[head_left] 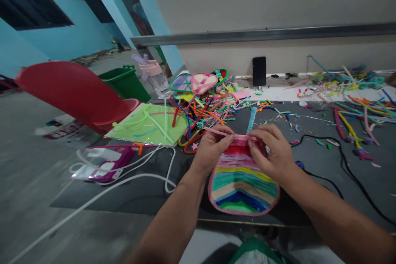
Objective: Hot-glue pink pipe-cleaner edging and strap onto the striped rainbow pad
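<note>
Rainbow-striped panel [244, 179], extending from the fingers [262, 133] toward the near edge of the desk [139, 200], appears light, pliable and crushable, best taken by its top edge, where left hand [213, 148] and right hand [274, 152] pinch the pink strip [243, 137].

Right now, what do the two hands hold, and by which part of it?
The rainbow-striped piece: the left hand and the right hand pinch it at its pink far edge.
</note>
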Demonstrator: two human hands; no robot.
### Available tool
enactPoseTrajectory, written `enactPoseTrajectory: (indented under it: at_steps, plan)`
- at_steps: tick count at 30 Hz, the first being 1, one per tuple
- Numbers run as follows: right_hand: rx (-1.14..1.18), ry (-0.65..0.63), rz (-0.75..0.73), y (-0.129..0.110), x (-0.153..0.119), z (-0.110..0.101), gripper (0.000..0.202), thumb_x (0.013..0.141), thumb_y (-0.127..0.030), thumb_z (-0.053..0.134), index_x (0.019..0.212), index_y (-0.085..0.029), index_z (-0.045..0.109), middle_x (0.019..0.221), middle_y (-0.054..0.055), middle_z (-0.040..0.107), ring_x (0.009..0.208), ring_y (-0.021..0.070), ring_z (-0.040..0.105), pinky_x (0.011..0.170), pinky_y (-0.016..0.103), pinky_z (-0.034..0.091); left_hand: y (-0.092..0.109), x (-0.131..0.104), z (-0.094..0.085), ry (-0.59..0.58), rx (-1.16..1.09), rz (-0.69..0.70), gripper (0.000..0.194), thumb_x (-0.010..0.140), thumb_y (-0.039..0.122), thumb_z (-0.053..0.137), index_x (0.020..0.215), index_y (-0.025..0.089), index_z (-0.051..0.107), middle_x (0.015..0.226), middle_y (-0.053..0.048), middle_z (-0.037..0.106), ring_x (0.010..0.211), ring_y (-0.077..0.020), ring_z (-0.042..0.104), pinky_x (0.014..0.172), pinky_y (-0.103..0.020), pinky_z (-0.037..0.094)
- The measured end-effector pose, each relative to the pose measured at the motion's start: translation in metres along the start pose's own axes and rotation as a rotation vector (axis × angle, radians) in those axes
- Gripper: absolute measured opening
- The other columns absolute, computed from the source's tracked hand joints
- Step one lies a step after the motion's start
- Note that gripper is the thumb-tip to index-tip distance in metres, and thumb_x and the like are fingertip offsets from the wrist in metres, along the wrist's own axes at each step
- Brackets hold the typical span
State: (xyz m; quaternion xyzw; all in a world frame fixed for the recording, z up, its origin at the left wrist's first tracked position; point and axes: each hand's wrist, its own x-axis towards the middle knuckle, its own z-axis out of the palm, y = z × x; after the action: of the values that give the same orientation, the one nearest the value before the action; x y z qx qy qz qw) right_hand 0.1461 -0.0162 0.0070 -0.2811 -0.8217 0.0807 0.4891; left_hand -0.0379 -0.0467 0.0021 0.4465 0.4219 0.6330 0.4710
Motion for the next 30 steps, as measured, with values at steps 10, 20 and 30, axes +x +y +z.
enactPoseTrajectory:
  at_steps: [10, 20, 30]
  plan:
    - [0.118, -0.039, 0.089, 0.0012, 0.0067, -0.001, 0.014, 0.083, -0.012, 0.057, 0.089, -0.022, 0.064, 0.089, 0.006, 0.061, 0.084, 0.0185, 0.061, 0.073, 0.032, 0.052, 0.0034, -0.0009, 0.001, -0.004, -0.083, -0.103, 0.018, 0.081, 0.037, 0.065, 0.088, 0.02, 0.065, 0.078, 0.0, 0.068, 0.063, -0.0118, 0.06, 0.06, -0.021, 0.046]
    - [0.106, -0.1, 0.076, 0.0054, 0.0052, -0.003, 0.016, 0.082, -0.01, 0.057, 0.09, -0.021, 0.064, 0.091, 0.006, 0.061, 0.086, 0.0188, 0.06, 0.073, 0.032, 0.051, 0.0032, -0.0007, -0.0007, -0.023, -0.094, -0.129, 0.021, 0.079, 0.036, 0.062, 0.09, 0.019, 0.064, 0.075, -0.001, 0.069, 0.055, -0.0105, 0.058, 0.053, -0.02, 0.044]
    - [0.087, -0.128, 0.057, 0.0091, 0.0046, -0.0018, 0.018, 0.08, -0.008, 0.057, 0.091, -0.02, 0.064, 0.092, 0.007, 0.06, 0.086, 0.0186, 0.06, 0.072, 0.031, 0.049, 0.0049, -0.0004, 0.0004, -0.051, -0.122, -0.142, 0.022, 0.076, 0.035, 0.07, 0.088, 0.018, 0.066, 0.077, -0.001, 0.069, 0.063, -0.0112, 0.062, 0.058, -0.02, 0.047]
